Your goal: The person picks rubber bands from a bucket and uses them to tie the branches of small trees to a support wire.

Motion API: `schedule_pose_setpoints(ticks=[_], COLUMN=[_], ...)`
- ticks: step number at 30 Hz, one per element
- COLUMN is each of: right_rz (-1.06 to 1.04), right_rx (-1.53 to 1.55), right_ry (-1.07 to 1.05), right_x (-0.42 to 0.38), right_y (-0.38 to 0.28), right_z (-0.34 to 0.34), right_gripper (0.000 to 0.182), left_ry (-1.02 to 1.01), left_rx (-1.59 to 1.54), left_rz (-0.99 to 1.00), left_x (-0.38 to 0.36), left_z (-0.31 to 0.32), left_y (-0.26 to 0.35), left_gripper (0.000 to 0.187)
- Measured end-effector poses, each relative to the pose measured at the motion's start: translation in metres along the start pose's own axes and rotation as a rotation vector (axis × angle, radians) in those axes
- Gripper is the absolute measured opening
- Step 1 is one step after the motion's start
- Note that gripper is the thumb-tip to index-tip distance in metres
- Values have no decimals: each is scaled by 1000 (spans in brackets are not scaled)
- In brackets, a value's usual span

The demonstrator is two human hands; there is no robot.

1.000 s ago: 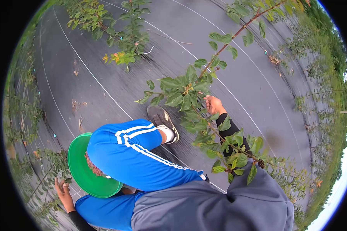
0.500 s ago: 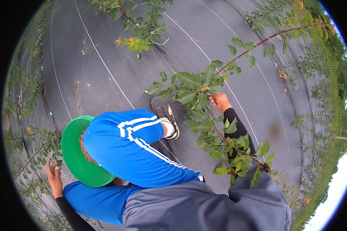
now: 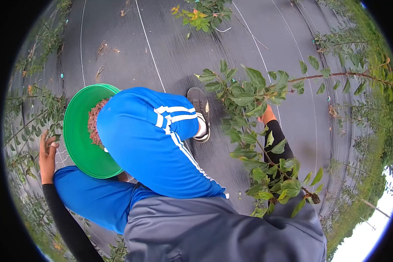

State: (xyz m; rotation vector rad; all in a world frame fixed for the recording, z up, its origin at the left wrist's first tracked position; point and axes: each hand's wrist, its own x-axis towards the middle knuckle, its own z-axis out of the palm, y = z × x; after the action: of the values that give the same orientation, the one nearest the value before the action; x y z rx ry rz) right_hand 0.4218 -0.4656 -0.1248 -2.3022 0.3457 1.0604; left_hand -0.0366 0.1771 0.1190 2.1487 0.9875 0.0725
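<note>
My right hand (image 3: 268, 115) is under the leaves of a leafy branch (image 3: 249, 98) that stretches across the right side. Part of a curled hand shows, but leaves hide the fingertips and whatever they grip. On the far left, my left hand (image 3: 47, 155) is raised beside a green bucket (image 3: 81, 148), its fingers apart, with small leaves next to them. The bucket stands tilted by my bent knee. Inside it lies a heap of thin, pinkish-brown pieces (image 3: 94, 122), partly covered by the knee.
Black ground cover (image 3: 118, 61) with white lines spreads under me. Another leafy plant (image 3: 205, 15) grows at the top. More plants (image 3: 30, 113) line the left, and further rows (image 3: 353, 109) run along the right. My shoe (image 3: 199, 111) rests on the cover.
The view has shifted, so the bucket and left hand sit higher and further left. The right hand, its fingers bent together in plain sight before, is now largely behind leaves.
</note>
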Motion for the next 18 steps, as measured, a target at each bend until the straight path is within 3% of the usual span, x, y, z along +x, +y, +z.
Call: schedule_pose_setpoints(ticks=[11, 15, 17, 18], right_rz=[-298, -474, 205, 188], right_rx=[41, -169, 805, 800], right_ry=[-118, -97, -71, -77], right_x=[108, 103, 24, 16], right_y=[119, 132, 73, 77], right_z=[-8, -9, 5, 7], right_gripper=[12, 12, 10, 12], left_ry=[-12, -6, -12, -20], left_rx=[-13, -32, -42, -44], left_rz=[-1, -1, -9, -15], left_x=[-3, -5, -5, -5], left_z=[2, 3, 3, 2], left_y=[7, 14, 14, 14], left_gripper=[49, 50, 50, 50])
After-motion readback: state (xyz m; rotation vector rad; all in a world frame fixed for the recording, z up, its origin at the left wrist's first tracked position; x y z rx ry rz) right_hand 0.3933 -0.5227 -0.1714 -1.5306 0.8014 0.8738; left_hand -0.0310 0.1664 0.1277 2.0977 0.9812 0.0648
